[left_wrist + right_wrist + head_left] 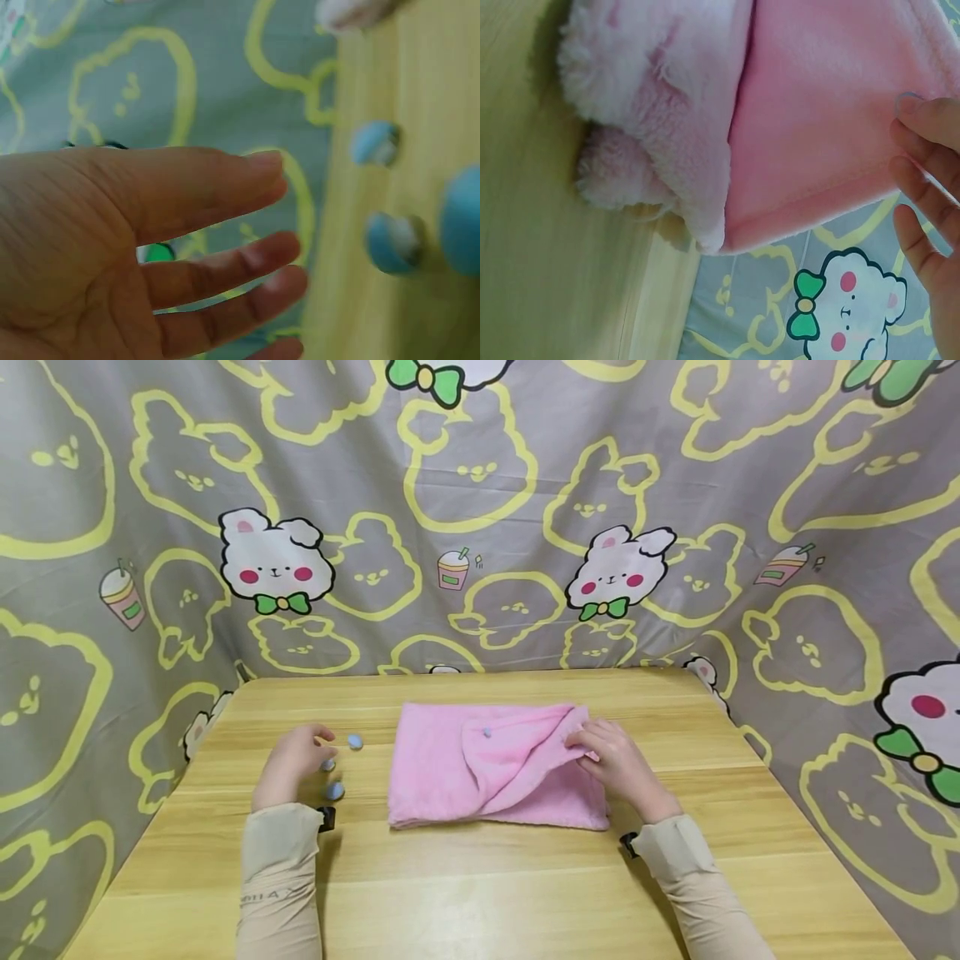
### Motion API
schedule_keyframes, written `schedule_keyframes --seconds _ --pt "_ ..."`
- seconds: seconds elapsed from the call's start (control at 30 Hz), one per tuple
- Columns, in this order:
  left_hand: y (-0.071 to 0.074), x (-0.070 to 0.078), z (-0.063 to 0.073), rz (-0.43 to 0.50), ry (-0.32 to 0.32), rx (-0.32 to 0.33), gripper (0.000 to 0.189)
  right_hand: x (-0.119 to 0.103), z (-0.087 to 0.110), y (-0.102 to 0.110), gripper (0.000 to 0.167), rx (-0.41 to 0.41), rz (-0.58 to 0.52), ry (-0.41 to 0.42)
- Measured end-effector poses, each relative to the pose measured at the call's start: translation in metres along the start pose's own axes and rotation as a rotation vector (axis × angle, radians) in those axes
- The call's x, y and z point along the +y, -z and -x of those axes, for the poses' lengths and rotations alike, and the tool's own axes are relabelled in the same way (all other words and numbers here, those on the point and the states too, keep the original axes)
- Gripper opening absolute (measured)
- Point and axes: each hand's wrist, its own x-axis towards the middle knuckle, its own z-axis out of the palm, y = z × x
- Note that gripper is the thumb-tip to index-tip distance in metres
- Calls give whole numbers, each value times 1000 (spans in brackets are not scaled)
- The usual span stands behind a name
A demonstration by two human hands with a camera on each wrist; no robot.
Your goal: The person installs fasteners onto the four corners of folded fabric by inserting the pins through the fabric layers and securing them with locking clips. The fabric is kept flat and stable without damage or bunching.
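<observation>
A folded pink plush cloth (435, 760) lies on the table, its top layer turned back into a slanted flap. My right hand (621, 764) pinches the flap's edge at the cloth's right side; the thumb and fingers (926, 169) show against the pink fabric in the right wrist view. A tiny bluish piece (486, 732) sits on the cloth near the fold. To the left, my left hand (296, 756) hovers with loosely extended fingers and nothing between them. Beside it are three small rounded blue pieces (355, 742), showing blue and whitish parts (391, 241) in the left wrist view.
The light wooden table (465, 893) reaches back to a grey curtain (517, 468) with yellow outlines and white cartoon animals, which also hangs along both sides. Black straps or camera mounts (326, 819) sit at the wrists.
</observation>
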Motion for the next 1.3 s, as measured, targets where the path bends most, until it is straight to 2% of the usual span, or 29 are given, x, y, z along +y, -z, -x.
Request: schedule_keyframes --seconds 0.27,0.43,0.6,0.77,1.07,1.2,1.3 --pt "-14 -31 -17 -2 -21 11 38 -2 -1 0 27 -4 -8 -7" --pt "-20 -37 -20 -2 -42 18 29 -2 0 0 27 -3 -5 -10" --pt "-22 -36 -19 25 -37 23 19 -1 0 0 26 -2 -3 -11" --pt "-23 -33 -18 58 4 -4 18 -1 1 0 26 -1 -4 -7" --pt "-20 -25 -13 38 25 -17 21 0 1 1 27 0 -5 -3" --pt "-13 -16 -9 41 25 4 26 -1 1 1 27 6 0 1" --pt "-5 -3 -2 35 -10 20 26 -2 0 1 27 6 2 6"
